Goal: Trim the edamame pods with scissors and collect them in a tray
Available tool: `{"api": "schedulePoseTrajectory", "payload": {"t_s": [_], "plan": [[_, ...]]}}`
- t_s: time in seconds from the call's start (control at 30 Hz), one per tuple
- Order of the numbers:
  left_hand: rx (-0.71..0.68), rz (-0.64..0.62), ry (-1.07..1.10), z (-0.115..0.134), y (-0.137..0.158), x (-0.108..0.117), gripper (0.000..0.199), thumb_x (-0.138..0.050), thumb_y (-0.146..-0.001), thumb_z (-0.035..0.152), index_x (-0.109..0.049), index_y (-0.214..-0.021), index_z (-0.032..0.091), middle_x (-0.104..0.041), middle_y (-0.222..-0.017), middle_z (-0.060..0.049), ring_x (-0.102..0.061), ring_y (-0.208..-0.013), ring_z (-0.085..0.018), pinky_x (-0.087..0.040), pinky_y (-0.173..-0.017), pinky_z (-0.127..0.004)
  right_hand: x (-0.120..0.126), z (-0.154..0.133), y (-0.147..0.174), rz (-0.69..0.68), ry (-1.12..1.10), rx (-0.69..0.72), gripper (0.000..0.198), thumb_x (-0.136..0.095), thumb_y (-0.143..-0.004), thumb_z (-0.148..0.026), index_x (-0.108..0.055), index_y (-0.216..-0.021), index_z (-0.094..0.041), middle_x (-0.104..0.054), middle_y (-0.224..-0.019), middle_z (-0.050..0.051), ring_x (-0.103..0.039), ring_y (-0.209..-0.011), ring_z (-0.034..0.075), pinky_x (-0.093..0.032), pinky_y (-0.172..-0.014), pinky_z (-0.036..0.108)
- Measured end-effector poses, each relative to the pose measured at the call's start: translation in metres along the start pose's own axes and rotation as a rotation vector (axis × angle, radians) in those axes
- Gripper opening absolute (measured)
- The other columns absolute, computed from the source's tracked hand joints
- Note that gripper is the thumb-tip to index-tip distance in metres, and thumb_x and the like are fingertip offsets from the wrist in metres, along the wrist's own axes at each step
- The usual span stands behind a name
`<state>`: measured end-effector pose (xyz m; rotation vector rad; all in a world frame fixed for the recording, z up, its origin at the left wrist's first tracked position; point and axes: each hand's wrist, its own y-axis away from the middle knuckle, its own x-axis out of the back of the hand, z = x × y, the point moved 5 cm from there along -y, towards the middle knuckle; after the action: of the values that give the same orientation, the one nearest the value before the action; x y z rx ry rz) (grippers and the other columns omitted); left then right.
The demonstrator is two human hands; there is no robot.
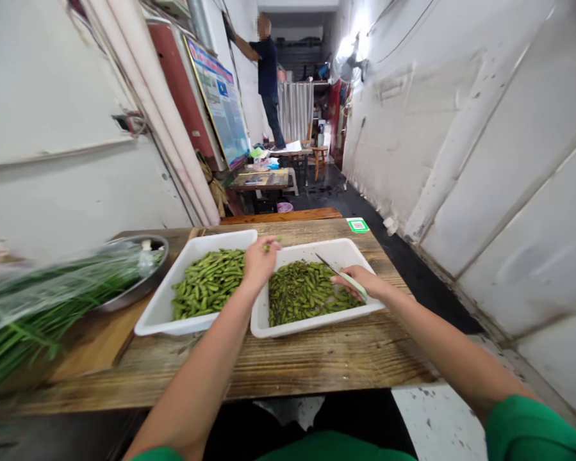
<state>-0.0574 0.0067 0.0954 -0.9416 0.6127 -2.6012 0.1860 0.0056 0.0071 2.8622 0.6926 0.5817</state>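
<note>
Two white plastic trays stand side by side on a wooden table. In the left tray (156,318) lies a heap of plump green soybean pods (209,278). Darker, smaller pods and dark bits (302,291) fill much of the right tray (268,333), whose bottom shows in places. My left hand (259,262) is over the place where the trays meet, its fingers pinching a green pod (271,246). My right hand (362,283) is closed round the pale green handle of a knife (352,283). The blade points up and left over the right tray.
Long green leafy stalks (52,307) under clear plastic lie at the left beside a metal bowl (148,282). A QR code card (358,225) is on the wooden table (288,365). Farther back, a person (270,77) stands raised, one arm toward the left wall.
</note>
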Motion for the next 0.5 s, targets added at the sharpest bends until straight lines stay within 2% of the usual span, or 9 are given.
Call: {"api": "schedulePoseTrajectory", "payload": {"t_s": [0.07,0.1,0.13,0.2,0.27,0.33,0.4,0.5], "plan": [[-0.075,0.273,-0.286,-0.006,-0.003,0.056,0.028,-0.040,-0.080,0.030,-0.057,-0.097,0.016,-0.061,-0.097,-0.009,-0.054,-0.086,-0.018,-0.038,-0.079,-0.032,0.000,0.000,-0.001,-0.011,-0.011,0.027,0.042,-0.061,-0.064,-0.051,-0.041,-0.055,-0.015,-0.037,-0.035,-0.007,-0.034,-0.027,0.005,-0.028,-0.027,0.018],[-0.064,0.333,-0.415,-0.014,-0.005,0.078,0.032,-0.039,-0.080,0.032,-0.056,-0.101,0.016,-0.060,-0.100,-0.010,-0.052,-0.091,-0.020,-0.036,-0.083,-0.034,0.000,0.000,-0.001,-0.011,-0.016,0.038,0.042,-0.061,-0.064,-0.051,-0.040,-0.055,-0.015,-0.037,-0.035,-0.007,-0.034,-0.027,0.005,-0.028,-0.027,0.018],[-0.045,0.322,-0.537,-0.025,-0.008,0.094,0.035,-0.040,-0.079,0.035,-0.056,-0.102,0.015,-0.059,-0.102,-0.011,-0.050,-0.096,-0.023,-0.034,-0.086,-0.036,0.000,0.000,-0.001,-0.009,-0.018,0.044,0.043,-0.061,-0.064,-0.052,-0.040,-0.055,-0.015,-0.036,-0.035,-0.007,-0.034,-0.027,0.005,-0.028,-0.027,0.018],[-0.010,0.172,-0.739,-0.054,-0.015,0.110,0.040,-0.044,-0.075,0.040,-0.058,-0.101,0.014,-0.056,-0.107,-0.013,-0.047,-0.103,-0.027,-0.031,-0.090,-0.038,0.002,-0.002,0.000,0.008,-0.019,0.048,0.043,-0.061,-0.063,-0.052,-0.039,-0.055,-0.016,-0.037,-0.036,-0.006,-0.034,-0.028,0.005,-0.028,-0.027,0.018],[-0.018,-0.095,-0.844,-0.083,-0.019,0.107,0.049,-0.047,-0.071,0.045,-0.056,-0.110,0.016,-0.050,-0.118,-0.013,-0.042,-0.110,-0.028,-0.028,-0.093,-0.037,0.003,-0.005,0.002,0.038,-0.034,0.057,0.043,-0.061,-0.063,-0.053,-0.040,-0.057,-0.016,-0.037,-0.037,-0.006,-0.034,-0.027,0.005,-0.028,-0.027,0.018],[-0.003,-0.313,-0.877,-0.107,-0.020,0.098,0.053,-0.040,-0.075,0.049,-0.050,-0.118,0.020,-0.045,-0.126,-0.010,-0.038,-0.116,-0.028,-0.026,-0.094,-0.039,0.007,-0.009,0.003,0.085,-0.070,0.092,0.040,-0.060,-0.064,-0.052,-0.043,-0.060,-0.016,-0.037,-0.039,-0.007,-0.034,-0.028,0.005,-0.029,-0.027,0.017],[0.033,-0.398,-0.897,-0.122,-0.022,0.091,0.054,-0.030,-0.079,0.051,-0.045,-0.124,0.025,-0.041,-0.130,-0.009,-0.035,-0.119,-0.029,-0.025,-0.094,-0.044,0.011,-0.013,0.004,0.140,-0.108,0.148,0.038,-0.057,-0.068,-0.051,-0.045,-0.063,-0.015,-0.038,-0.041,-0.007,-0.035,-0.029,0.005,-0.030,-0.027,0.017],[0.128,-0.421,-0.909,-0.136,-0.034,0.085,0.058,-0.025,-0.079,0.056,-0.039,-0.128,0.028,-0.038,-0.132,-0.010,-0.035,-0.117,-0.034,-0.026,-0.090,-0.053,0.015,-0.013,0.004,0.186,-0.109,0.158,0.036,-0.060,-0.066,-0.049,-0.047,-0.065,-0.015,-0.038,-0.041,-0.007,-0.035,-0.030,0.005,-0.029,-0.028,0.016]]}}
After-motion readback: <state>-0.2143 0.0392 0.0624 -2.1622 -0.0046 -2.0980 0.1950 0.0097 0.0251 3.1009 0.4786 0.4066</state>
